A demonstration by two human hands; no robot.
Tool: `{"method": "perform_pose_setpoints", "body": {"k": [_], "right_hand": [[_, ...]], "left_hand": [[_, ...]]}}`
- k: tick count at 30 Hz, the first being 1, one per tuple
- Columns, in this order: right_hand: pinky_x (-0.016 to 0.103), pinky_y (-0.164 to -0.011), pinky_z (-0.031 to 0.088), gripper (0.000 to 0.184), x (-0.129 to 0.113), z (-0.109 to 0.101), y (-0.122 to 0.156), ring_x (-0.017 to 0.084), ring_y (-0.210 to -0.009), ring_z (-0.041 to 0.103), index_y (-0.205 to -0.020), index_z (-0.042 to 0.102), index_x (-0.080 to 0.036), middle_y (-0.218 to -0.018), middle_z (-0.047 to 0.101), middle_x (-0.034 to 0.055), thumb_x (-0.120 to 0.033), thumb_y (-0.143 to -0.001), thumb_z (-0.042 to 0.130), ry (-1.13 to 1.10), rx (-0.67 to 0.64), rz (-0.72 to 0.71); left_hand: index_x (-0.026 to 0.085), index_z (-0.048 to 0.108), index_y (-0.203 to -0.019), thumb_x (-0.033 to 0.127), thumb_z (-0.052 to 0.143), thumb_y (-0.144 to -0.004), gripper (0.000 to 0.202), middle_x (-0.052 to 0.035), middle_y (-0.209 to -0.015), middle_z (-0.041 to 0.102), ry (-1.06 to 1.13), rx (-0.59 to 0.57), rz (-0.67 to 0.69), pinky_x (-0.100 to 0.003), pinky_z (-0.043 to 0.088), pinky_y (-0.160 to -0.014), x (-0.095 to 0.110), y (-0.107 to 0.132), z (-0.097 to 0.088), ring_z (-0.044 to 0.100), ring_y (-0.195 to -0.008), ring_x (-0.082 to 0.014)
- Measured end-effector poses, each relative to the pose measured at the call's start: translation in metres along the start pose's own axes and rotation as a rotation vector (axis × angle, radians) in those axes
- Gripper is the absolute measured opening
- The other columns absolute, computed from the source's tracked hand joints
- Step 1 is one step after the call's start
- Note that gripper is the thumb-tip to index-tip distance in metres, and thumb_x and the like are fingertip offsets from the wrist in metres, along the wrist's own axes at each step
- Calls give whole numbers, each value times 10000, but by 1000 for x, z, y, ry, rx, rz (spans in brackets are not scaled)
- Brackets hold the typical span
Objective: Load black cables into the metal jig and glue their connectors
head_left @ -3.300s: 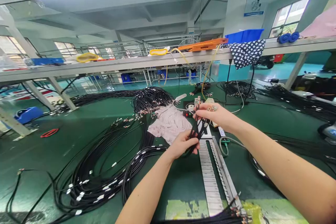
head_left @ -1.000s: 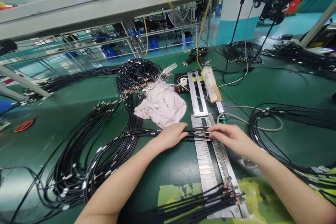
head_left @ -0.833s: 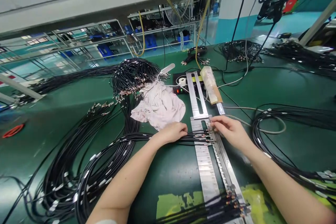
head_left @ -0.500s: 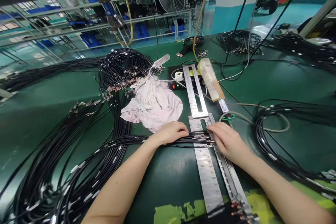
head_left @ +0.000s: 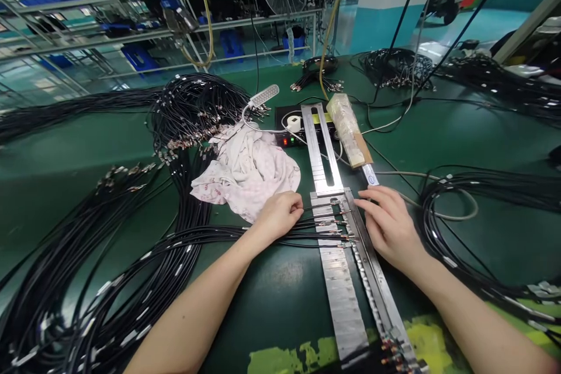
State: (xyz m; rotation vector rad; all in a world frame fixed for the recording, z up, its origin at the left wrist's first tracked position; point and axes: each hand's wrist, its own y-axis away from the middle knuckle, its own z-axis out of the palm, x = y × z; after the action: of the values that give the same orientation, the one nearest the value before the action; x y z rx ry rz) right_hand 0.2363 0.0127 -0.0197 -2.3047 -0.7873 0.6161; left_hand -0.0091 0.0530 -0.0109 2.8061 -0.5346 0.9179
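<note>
My left hand rests curled on a few black cables whose metal-tipped ends lie fanned across a long slotted metal rail on the green table. It presses the cables down just left of the rail. My right hand lies on the rail's right side with fingers stretched out, fingertips beside the cable ends, holding nothing.
A crumpled pale cloth lies just beyond my left hand. Large coils of black cable fill the left of the table, another coil sits right. A black box with red lights and a wrapped tool lie farther back.
The cable ends, lifted in both hands at first, now lie across the rail. Over the last half second my right hand opened flat and the ends fanned apart. The view tilted downward.
</note>
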Motion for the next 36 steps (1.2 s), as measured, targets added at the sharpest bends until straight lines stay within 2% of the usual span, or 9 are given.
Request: {"method": "perform_pose_setpoints", "body": {"k": [8,15,21,25,30,36], "right_hand": [[475,-884,436,319,-4,1,0,257,-1065,523,-1041,603,-198,-1021,629,97,-68,-799,441,-50,-68,37],[461,-881,427,283,-4,2,0,253,-1046,519,-1012,594,-169,-999,631,100,-49,-803,445,-29,-103,7],[447,-888,413,311,-2,6,0,245,-1050,510,-1037,584,-154,-1019,638,100,-32,-802,420,17,-140,-6],[454,-917,375,352,0,9,-1,247,-1081,498,-1067,586,-159,-1046,651,87,-28,-799,400,71,-234,11],[454,-955,324,372,0,11,0,251,-1105,483,-1075,597,-137,-1069,654,82,-16,-790,390,129,-319,19],[434,-936,304,429,-4,12,-4,248,-1095,473,-1102,605,-169,-1061,641,87,-1,-756,416,209,-382,18]], "left_hand": [[181,550,-656,96,499,-746,133,9,-686,573,-67,-23,65,-245,352,-597,2,-2,-4,508,-663,-138],[179,548,-694,115,454,-779,143,-13,-746,582,-136,-13,106,-262,371,-644,8,-1,-3,521,-709,-153],[182,548,-709,125,448,-787,139,-11,-749,573,-163,-25,141,-260,381,-644,5,-3,-1,523,-708,-151],[181,541,-707,118,445,-783,138,-6,-726,559,-177,-19,158,-259,385,-635,8,-2,-2,517,-690,-147],[173,545,-753,137,412,-823,155,-31,-776,555,-233,25,175,-271,399,-670,19,2,-2,520,-754,-166],[167,570,-781,130,424,-840,162,-38,-792,552,-306,-70,202,-286,429,-720,8,-1,3,533,-790,-181]]}}
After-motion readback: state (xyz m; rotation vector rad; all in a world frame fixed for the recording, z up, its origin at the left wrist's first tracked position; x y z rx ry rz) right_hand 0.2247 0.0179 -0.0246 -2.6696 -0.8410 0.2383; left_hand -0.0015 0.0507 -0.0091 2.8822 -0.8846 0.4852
